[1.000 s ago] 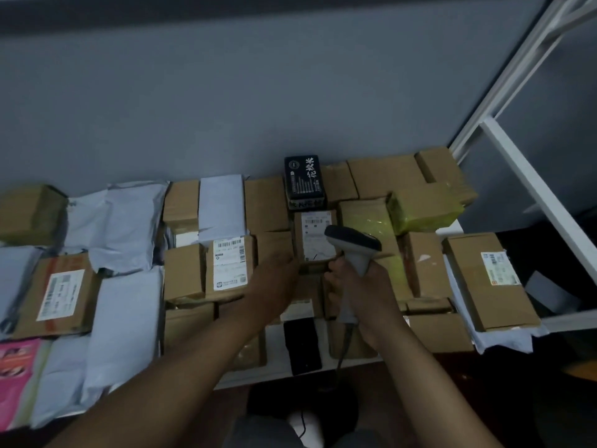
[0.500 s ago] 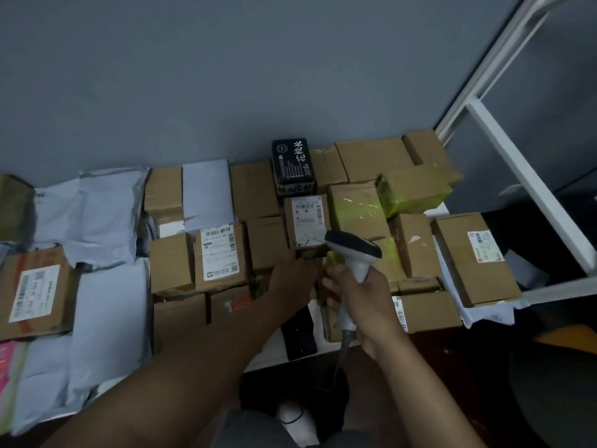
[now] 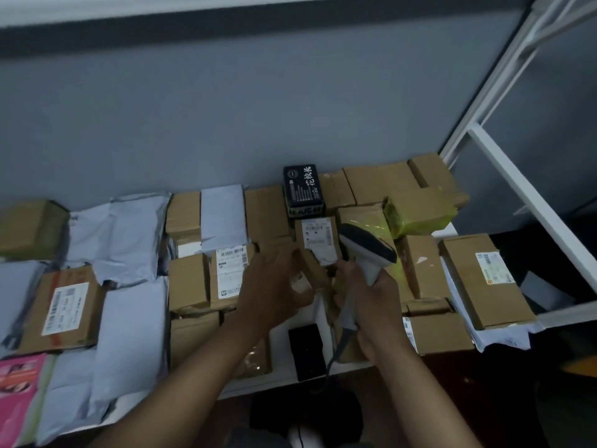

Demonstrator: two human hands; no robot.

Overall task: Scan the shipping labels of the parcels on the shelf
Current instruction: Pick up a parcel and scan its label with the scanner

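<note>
While the right hand (image 3: 371,305) grips the scanner (image 3: 366,253), the left hand (image 3: 274,286) tilts a small box (image 3: 311,271), seemingly pinched; its label must next face the scanner.

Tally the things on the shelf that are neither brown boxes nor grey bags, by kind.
Black box, back row: 1
Black flat item, front edge: 1
Pink parcel: 1
Scanner: 1
Total: 4
</note>
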